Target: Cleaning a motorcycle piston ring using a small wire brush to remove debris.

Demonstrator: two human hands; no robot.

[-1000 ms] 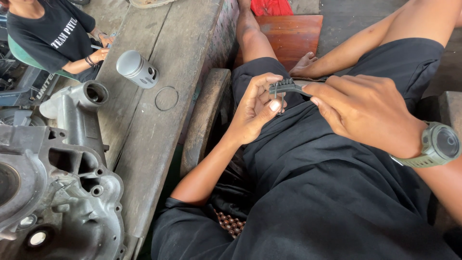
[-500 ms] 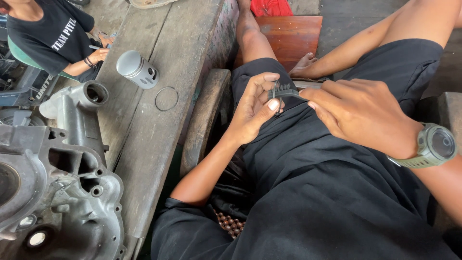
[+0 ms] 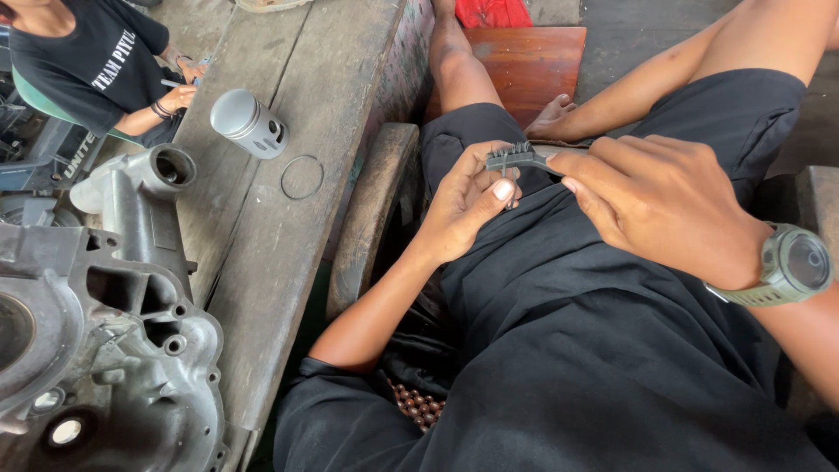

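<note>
Over my lap, my right hand [image 3: 660, 205], with a green watch on its wrist, grips the handle of a small dark wire brush [image 3: 514, 158]. My left hand [image 3: 463, 205] curls its fingers around something small under the brush head; the thumb presses up against the bristles and the small thing is hidden by the fingers. I wear black shorts and a black shirt and sit beside a wooden workbench [image 3: 288, 253].
A grey engine piston [image 3: 247, 123] and a thin ring [image 3: 302, 177] lie on the workbench. A large grey engine crankcase [image 3: 96, 306] fills the lower left. Another person in a black shirt [image 3: 87, 65] sits at top left. A reddish wooden board [image 3: 524, 65] lies under my legs.
My hands stay together over my lap; the brush has shifted slightly against my left fingers. Nothing else has moved.
</note>
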